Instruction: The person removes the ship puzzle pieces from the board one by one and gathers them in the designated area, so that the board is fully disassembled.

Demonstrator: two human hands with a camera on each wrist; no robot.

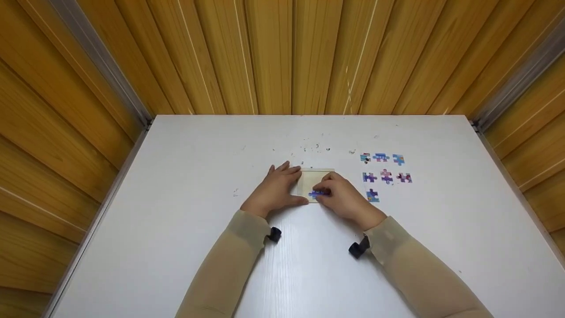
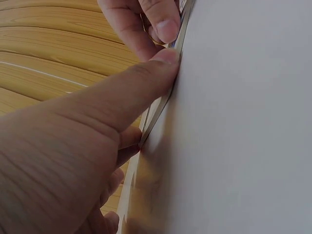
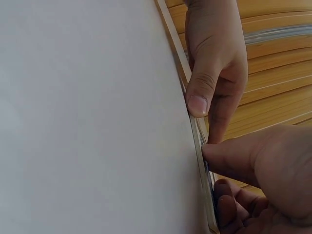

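Observation:
A shallow wooden puzzle tray (image 1: pixel 311 179) lies flat on the white table. Along its near side is a blue-purple jigsaw piece (image 1: pixel 314 194), partly hidden by the right hand (image 1: pixel 342 196), whose thumb and bent fingers pinch it low over the tray. At the tray's left side rests the left hand (image 1: pixel 276 190), fingers spread and fairly straight. Its thumb (image 2: pixel 168 56) touches the near edge, seen close in the left wrist view, while the index finger reaches the far left corner. In the right wrist view the right thumb (image 3: pixel 229 158) lies over the tray rim (image 3: pixel 197 141).
Several loose jigsaw pieces (image 1: pixel 386 176) lie in rows right of the tray, one of them (image 1: pixel 372 195) close by the right hand. Small dark specks (image 1: pixel 317 145) mark the table (image 1: pixel 198 145) beyond the tray. Wood-patterned walls (image 1: pixel 269 57) enclose the back and sides.

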